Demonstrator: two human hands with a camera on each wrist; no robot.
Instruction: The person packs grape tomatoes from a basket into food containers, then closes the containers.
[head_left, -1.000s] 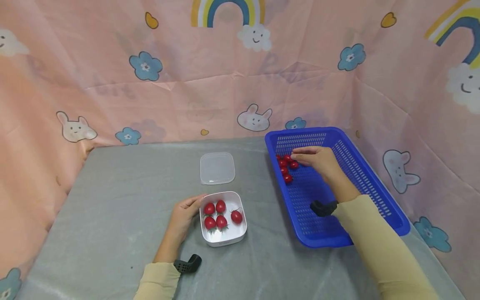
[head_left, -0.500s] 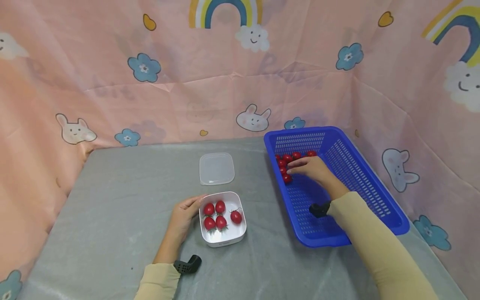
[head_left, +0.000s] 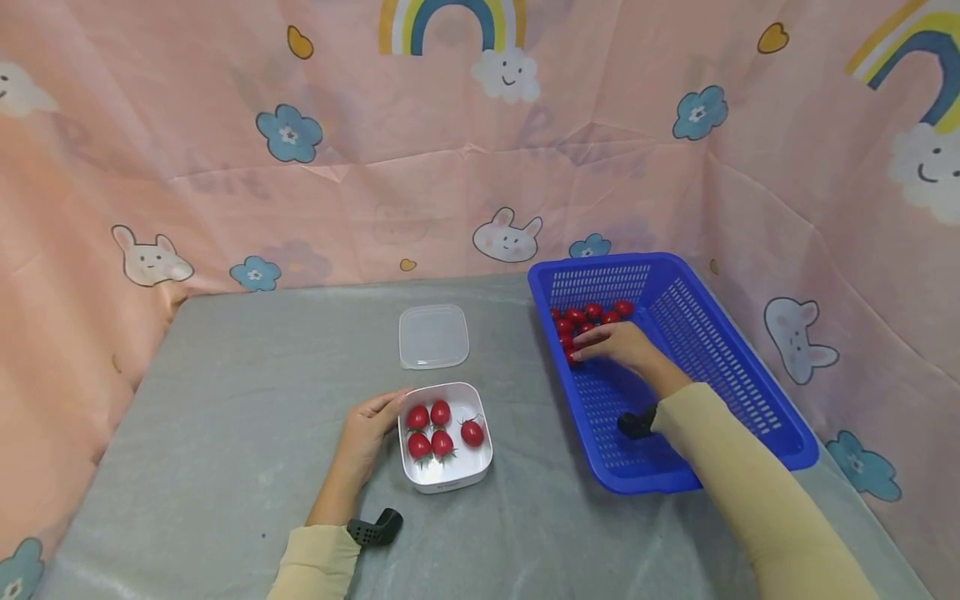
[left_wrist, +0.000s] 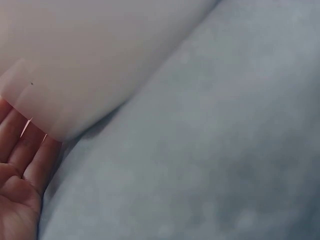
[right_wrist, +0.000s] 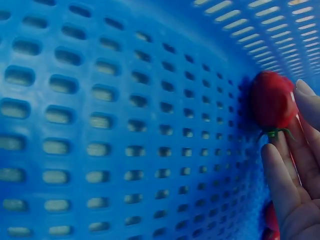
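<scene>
Against the left hand (head_left: 363, 437), fingers extended, sits the white box (head_left: 453, 481), presumably so it stays steady; beside the right hand's (head_left: 626, 346) parted fingers, grip uncertain, lies a tomato (right_wrist: 271, 102) in the basket (head_left: 645, 483).

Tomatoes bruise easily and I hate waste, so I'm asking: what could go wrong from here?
The right hand could bruise the tomato at its fingertips if it squeezes hard. Working beside the other tomatoes in the blue basket might set some rolling. The five tomatoes in the white box may shift if the left hand at its side nudges it.
</scene>
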